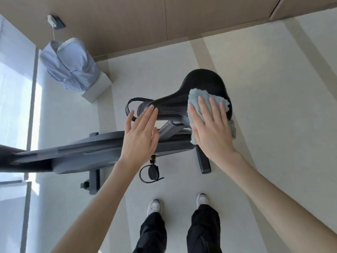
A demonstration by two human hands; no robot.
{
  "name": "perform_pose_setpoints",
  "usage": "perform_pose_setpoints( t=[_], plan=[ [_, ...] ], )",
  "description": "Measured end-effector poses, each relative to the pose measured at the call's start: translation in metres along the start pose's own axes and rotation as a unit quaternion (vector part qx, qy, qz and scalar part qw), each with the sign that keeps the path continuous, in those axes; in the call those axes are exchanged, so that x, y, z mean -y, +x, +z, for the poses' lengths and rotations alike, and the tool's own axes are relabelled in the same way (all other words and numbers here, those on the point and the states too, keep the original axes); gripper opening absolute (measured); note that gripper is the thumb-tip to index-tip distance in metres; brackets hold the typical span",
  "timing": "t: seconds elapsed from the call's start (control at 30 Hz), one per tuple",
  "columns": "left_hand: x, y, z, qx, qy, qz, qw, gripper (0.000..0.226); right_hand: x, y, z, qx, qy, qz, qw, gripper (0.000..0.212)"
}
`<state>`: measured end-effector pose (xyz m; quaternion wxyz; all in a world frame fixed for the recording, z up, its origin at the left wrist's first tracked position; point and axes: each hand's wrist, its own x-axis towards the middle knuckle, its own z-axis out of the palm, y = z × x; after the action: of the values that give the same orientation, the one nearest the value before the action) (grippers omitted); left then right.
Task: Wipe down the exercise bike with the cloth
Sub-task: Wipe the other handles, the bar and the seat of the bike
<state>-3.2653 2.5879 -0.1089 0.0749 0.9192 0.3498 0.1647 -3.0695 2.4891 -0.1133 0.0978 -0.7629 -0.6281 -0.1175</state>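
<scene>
1. We look down on a pale floor (255,88) of large smooth tiles crossed by tan bands, meeting a flat brown wall (127,19) at the top.
2. The exercise bike (87,157) stretches from the left edge toward the middle: a long grey body with hard, matte panels, standing on dark bar feet.
3. A light blue shirt (69,64), soft and creased, hangs by a thin cord from a small hook on the wall, above a white box.
4. The saddle (202,88) is black and smooth with a faint sheen, broad and rounded at the back, narrowing to a long nose with stitched edges.
5. Our right hand (209,128) lies flat with fingers spread, pressing the cloth against the near side of the saddle's wide end.
6. Our left hand (140,136) is open, fingers straight and close together, fingertips touching the saddle's nose; it holds nothing.
7. The cloth (196,99) is pale blue and fluffy, crumpled, draped over the saddle's edge and hanging below our palm.
8. A black pedal (152,172) with a looped strap sits beneath the body.
</scene>
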Motion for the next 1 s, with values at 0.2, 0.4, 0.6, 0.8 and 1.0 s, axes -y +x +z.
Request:
perform_pose_setpoints(
  t=[0.2, 0.4, 0.6, 0.8, 1.0],
  plan=[
    [0.030, -0.005, 0.001, 0.018, -0.060, 0.061, 0.996, 0.049, 0.054, 0.065, 0.012, 0.068, 0.009, -0.060, 0.996, 0.052],
    [0.035, -0.003, 0.001, 0.024, -0.074, 0.070, 0.995, 0.050, 0.003, 0.015, -0.005, 0.041, -0.075, -0.104, 0.991, 0.051],
    [0.042, 0.001, 0.000, 0.031, -0.121, 0.077, 0.989, 0.048, -0.011, -0.023, -0.005, -0.028, -0.113, -0.081, 0.990, 0.047],
    [0.053, 0.005, 0.011, -0.016, -0.158, 0.081, 0.984, 0.054, 0.013, 0.001, 0.026, -0.065, -0.221, -0.151, 0.961, 0.061],
    [0.057, 0.004, 0.028, -0.080, -0.185, 0.098, 0.974, 0.068, 0.036, 0.027, 0.057, -0.143, -0.232, -0.156, 0.949, 0.079]
  ],
)
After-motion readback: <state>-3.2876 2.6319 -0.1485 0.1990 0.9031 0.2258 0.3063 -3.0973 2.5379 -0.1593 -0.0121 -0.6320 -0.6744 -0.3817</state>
